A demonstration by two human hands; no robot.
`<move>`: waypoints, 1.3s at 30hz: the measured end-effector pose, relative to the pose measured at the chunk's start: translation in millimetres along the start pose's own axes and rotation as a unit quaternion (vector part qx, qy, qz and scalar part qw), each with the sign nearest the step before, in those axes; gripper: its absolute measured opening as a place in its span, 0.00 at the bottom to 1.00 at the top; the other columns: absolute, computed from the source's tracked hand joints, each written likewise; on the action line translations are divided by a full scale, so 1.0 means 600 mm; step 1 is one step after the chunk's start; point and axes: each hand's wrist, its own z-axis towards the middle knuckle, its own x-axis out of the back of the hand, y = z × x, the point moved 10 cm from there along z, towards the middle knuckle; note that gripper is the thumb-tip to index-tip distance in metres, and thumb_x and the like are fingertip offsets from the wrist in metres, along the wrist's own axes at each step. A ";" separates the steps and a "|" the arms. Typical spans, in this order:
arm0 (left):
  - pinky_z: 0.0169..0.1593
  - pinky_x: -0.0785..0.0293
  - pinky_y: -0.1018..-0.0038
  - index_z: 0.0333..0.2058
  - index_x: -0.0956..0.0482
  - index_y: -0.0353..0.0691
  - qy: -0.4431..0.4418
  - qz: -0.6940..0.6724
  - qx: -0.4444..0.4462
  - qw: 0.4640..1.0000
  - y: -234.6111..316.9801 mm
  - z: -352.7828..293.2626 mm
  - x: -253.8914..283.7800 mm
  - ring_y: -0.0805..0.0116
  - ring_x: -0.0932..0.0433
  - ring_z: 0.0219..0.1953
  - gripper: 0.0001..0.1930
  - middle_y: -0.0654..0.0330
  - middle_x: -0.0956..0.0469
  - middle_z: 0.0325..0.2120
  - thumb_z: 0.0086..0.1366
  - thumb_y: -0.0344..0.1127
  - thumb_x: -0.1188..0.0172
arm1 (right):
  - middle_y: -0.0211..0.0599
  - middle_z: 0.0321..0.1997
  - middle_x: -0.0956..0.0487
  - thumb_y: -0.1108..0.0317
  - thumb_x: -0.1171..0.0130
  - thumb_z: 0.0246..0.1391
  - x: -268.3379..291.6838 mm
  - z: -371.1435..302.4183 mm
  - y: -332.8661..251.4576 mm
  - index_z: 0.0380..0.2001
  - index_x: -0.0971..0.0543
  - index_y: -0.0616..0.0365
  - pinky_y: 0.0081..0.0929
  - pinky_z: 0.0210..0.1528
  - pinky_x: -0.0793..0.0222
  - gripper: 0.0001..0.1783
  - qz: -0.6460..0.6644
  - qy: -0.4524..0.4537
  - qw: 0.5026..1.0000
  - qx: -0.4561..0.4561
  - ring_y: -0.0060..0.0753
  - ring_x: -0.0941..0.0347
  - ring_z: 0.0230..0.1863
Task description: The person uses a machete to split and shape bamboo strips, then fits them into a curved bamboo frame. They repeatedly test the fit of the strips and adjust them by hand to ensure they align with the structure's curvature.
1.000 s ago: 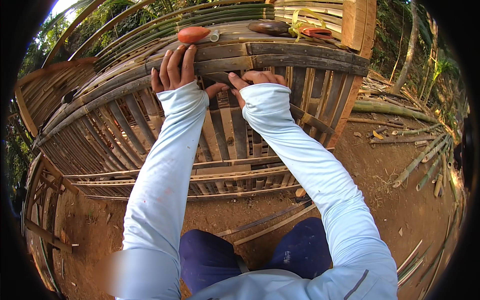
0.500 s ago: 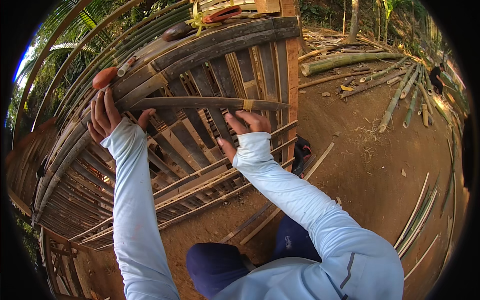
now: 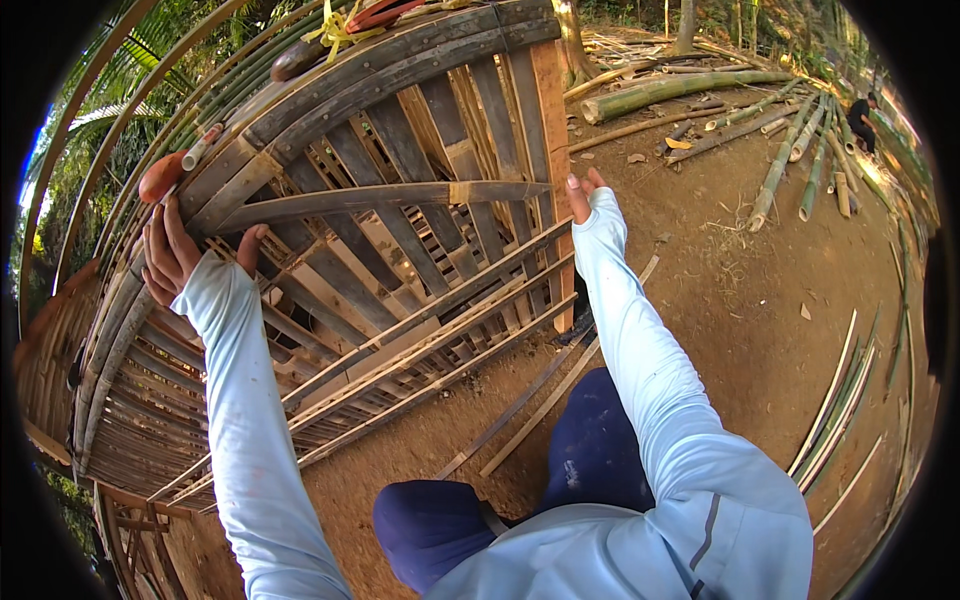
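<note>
A dark split-bamboo strip [image 3: 380,198] with a pale node band lies across the slatted bamboo frame [image 3: 405,165]. My left hand [image 3: 180,250] rests at its left end, fingers stretched over the curved bamboo rail and thumb spread apart. My right hand [image 3: 588,195] is beside the upright wooden board [image 3: 550,110], just past the strip's right end, thumb and fingertips pointing up and apart. Whether it touches the board is hard to tell. Just above my left fingers sit an orange-red rounded object [image 3: 160,178] and a short pale tube [image 3: 203,147].
Along the top rail lie a dark oval object [image 3: 298,60], yellow ribbon [image 3: 340,32] and a red tool-like piece [image 3: 385,12]. Bamboo poles [image 3: 680,92] are strewn over the dirt at the back right, where another person [image 3: 862,122] is. Thin strips [image 3: 840,400] lie at right.
My right hand has moved right and up, from the strip's middle to beside the wooden board. My left hand stays at the strip's left end. The view has shifted slightly.
</note>
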 end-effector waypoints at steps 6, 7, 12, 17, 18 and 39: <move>0.70 0.55 0.53 0.68 0.42 0.52 -0.018 -0.015 0.005 1.000 0.000 0.002 0.001 0.53 0.45 0.69 0.57 0.53 0.41 0.66 0.42 0.67 0.27 | 0.52 0.58 0.26 0.35 0.38 0.52 -0.049 -0.014 -0.021 0.62 0.33 0.66 0.35 0.63 0.42 0.49 -0.048 -0.067 0.996 -0.023 0.43 0.33 0.62; 0.70 0.55 0.53 0.68 0.42 0.52 -0.019 -0.019 0.007 1.000 -0.003 0.005 0.006 0.53 0.45 0.69 0.57 0.53 0.41 0.66 0.42 0.67 0.27 | 0.52 0.58 0.26 0.34 0.37 0.52 -0.053 -0.017 -0.024 0.62 0.33 0.67 0.35 0.63 0.43 0.49 -0.022 -0.067 0.997 -0.020 0.43 0.33 0.61; 0.70 0.57 0.52 0.68 0.42 0.53 -0.025 -0.017 0.021 0.999 -0.007 0.002 0.003 0.53 0.45 0.69 0.58 0.54 0.40 0.65 0.41 0.68 0.27 | 0.50 0.59 0.27 0.35 0.36 0.51 -0.054 -0.021 -0.022 0.63 0.35 0.68 0.33 0.64 0.44 0.51 -0.013 -0.066 0.997 -0.034 0.42 0.34 0.61; 0.69 0.56 0.52 0.68 0.41 0.52 -0.028 -0.023 0.024 0.999 -0.012 0.002 -0.001 0.53 0.45 0.68 0.59 0.54 0.40 0.64 0.38 0.68 0.26 | 0.47 0.59 0.27 0.42 0.33 0.51 -0.055 -0.013 -0.003 0.64 0.36 0.66 0.31 0.63 0.44 0.48 0.017 -0.084 0.996 -0.021 0.39 0.33 0.61; 0.69 0.56 0.51 0.68 0.41 0.51 -0.035 -0.024 0.026 0.999 -0.012 0.003 -0.003 0.53 0.45 0.68 0.60 0.54 0.41 0.64 0.37 0.67 0.24 | 0.47 0.59 0.27 0.43 0.32 0.51 -0.056 -0.011 0.002 0.64 0.36 0.65 0.31 0.63 0.43 0.47 0.018 -0.081 0.996 -0.008 0.38 0.33 0.60; 0.69 0.55 0.54 0.67 0.40 0.55 -0.054 -0.027 0.023 0.998 -0.016 0.007 0.010 0.56 0.41 0.66 0.63 0.57 0.37 0.62 0.30 0.68 0.22 | 0.69 0.70 0.44 0.51 0.25 0.41 -0.055 -0.089 0.075 0.70 0.49 0.67 0.46 0.72 0.51 0.61 -0.173 0.000 0.981 0.092 0.61 0.48 0.72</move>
